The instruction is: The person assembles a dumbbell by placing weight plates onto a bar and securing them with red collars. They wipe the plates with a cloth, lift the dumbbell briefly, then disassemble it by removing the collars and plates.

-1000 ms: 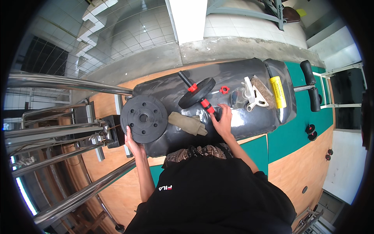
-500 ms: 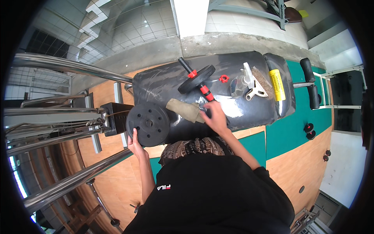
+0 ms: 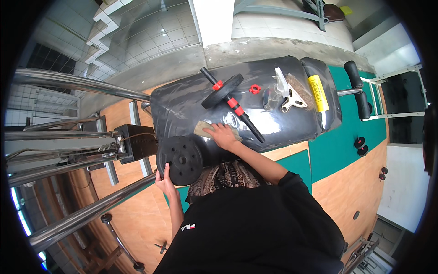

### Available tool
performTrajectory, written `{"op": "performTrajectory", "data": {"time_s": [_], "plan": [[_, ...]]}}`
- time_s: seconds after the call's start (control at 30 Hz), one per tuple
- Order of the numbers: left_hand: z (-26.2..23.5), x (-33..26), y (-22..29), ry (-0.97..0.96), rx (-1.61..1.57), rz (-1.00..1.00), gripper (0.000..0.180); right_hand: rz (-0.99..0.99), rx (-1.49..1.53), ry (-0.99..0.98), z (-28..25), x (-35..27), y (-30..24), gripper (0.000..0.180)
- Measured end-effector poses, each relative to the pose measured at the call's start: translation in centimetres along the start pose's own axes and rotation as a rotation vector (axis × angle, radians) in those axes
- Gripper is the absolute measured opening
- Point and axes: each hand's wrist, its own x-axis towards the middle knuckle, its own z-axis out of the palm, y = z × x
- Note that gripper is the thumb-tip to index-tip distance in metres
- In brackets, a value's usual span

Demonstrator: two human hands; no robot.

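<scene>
A black round weight plate (image 3: 190, 157) with a ring of holes stands at the near left edge of the padded bench (image 3: 178, 107). My left hand (image 3: 167, 182) grips its lower left rim, thumb on the front face and the other fingers mostly hidden behind. On the bench to its right lies a folded olive-beige cloth (image 3: 201, 129). My right hand (image 3: 224, 137) is over the cloth, its fingers curled onto it. Farther back rests a dumbbell bar (image 3: 247, 121) with red collars, carrying one black plate (image 3: 222, 91). Beside it sits a loose red star nut (image 3: 254, 89).
Right of the nut are a clear spray bottle (image 3: 273, 98) with a white head, a bristled brush (image 3: 300, 86) and a yellow cylinder (image 3: 318, 93). Chrome machine bars (image 3: 77, 82) flank the left. Small dumbbells (image 3: 360, 146) lie on the floor mat at right.
My right hand has moved left from the cloth's right end onto the cloth, uncovering the bar's near end. The plate in my left hand has tilted and shifted slightly right and nearer.
</scene>
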Motion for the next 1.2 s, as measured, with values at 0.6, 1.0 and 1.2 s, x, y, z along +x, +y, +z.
{"op": "performTrajectory", "data": {"time_s": [0.6,1.0,1.2], "plan": [[2.9,3.1,1.8,-0.023,-0.116,-0.046,0.03,0.147,0.707,0.943,-13.7,-5.4,19.2,0.079],[4.5,7.0,-1.8,-0.072,-0.05,-0.029,0.037,0.023,0.881,0.607,-18.7,-9.1,10.0,0.017],[3.1,10.3,-3.5,-0.308,0.039,-0.038,0.053,0.007,0.948,0.031,-17.4,-7.9,-0.4,0.015]]}}
